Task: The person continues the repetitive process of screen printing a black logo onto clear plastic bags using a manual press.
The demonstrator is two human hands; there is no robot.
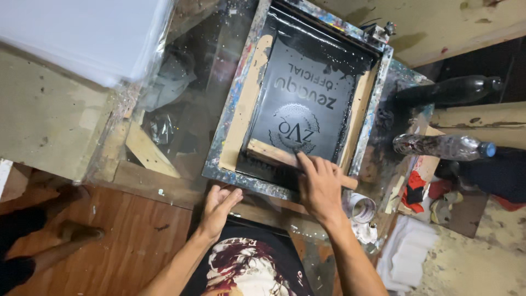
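Observation:
A screen-printing frame [234, 104] with a paint-spattered metal rim and a dark mesh bearing a round emblem lies on a glass table. A wooden squeegee [269, 153] rests across the near end of the mesh. My right hand [320, 186] grips the squeegee's handle, fingers over its top. My left hand [218, 205] presses flat, fingers apart, against the frame's near edge and holds nothing.
A stack of white sheets [87, 33] lies at the far left. Two plastic bottles [446, 147] lie on the right beside rags. An open tin [361, 208] stands near my right wrist. Another person's feet [76, 233] rest on the wooden floor at left.

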